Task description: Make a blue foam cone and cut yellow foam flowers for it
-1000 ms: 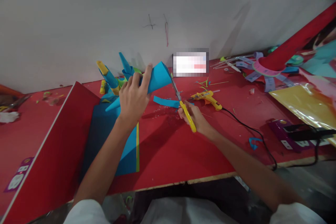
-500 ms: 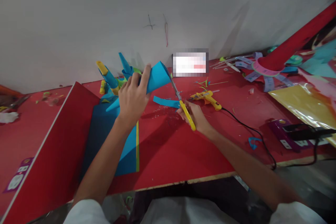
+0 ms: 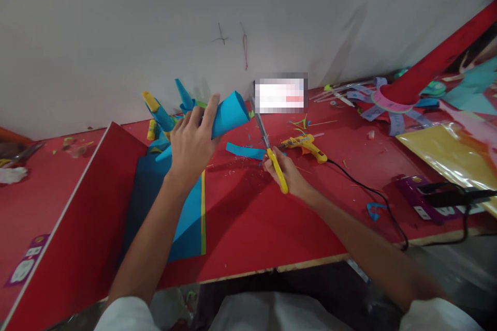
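Observation:
My left hand is wrapped round a rolled blue paper tube, its open end facing right. In my right hand are yellow-handled scissors, their blades pointing up and away, just right of the tube and apart from it. Beneath the hands a curved blue paper strip lies among small scraps on the red table. A yellow glue gun rests right beside my right hand.
Blue sheets lie at the left by a red divider. Behind are blue paper cones, a glue stick and a blurred-out device. A black cord, purple box and yellow packet are right.
The scissors have come away from the tube's edge. My left hand and the tube have moved slightly left, and the tube's end looks rounder.

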`<action>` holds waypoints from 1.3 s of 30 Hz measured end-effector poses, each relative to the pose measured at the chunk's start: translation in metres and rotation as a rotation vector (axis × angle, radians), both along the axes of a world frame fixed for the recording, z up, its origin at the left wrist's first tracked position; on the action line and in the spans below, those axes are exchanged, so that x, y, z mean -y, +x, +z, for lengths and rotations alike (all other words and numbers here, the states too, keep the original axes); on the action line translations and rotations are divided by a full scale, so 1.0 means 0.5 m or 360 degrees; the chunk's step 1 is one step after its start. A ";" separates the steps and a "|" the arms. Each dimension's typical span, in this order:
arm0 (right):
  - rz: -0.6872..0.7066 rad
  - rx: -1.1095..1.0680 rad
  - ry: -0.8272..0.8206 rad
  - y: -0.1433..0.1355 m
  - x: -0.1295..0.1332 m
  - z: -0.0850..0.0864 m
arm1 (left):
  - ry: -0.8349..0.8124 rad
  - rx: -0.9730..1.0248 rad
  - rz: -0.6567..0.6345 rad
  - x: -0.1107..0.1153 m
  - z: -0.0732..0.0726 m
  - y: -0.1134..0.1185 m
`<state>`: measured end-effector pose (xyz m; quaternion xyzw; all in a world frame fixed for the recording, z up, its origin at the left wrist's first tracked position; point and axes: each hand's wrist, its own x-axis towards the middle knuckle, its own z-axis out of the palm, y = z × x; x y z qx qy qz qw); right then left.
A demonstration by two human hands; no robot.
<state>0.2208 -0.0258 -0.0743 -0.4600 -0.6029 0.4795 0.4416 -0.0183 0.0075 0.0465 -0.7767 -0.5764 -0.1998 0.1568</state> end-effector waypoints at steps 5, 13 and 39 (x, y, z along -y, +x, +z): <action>-0.0083 0.0040 0.0013 0.006 -0.007 0.008 | -0.0022 -0.0073 -0.0099 -0.002 0.006 0.000; -0.0033 0.0255 0.0128 0.029 -0.021 0.022 | -0.0293 0.0038 -0.0169 -0.001 0.023 -0.005; -0.0018 0.0536 0.0151 0.047 -0.033 0.023 | -0.0409 -0.0008 -0.0076 0.008 0.048 -0.023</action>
